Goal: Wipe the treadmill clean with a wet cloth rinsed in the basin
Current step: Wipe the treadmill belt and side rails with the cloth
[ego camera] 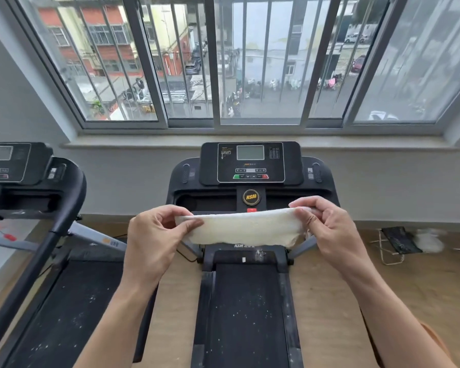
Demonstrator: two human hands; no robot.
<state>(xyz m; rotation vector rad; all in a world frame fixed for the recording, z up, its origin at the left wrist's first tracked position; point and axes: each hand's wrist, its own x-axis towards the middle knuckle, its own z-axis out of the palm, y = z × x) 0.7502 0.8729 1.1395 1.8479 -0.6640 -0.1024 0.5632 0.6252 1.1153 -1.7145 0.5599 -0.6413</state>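
Cloth-folding looks like your step now: your left hand (154,229) and right hand (327,227) each pinch an end of the cream, nubbly towelling cloth (239,229), stretched taut above the dusty black rubber-belted treadmill (246,312), so next press it onto the white-flecked belt.

Both hands hold a pale cloth (243,227) stretched flat in the air between them, the left hand (154,232) pinching its left end and the right hand (327,227) its right end. Beyond it stands a black treadmill (250,166), its belt (246,309) speckled with white dust. A second treadmill (24,176) stands to the left. A barred window (223,62) fills the far wall.
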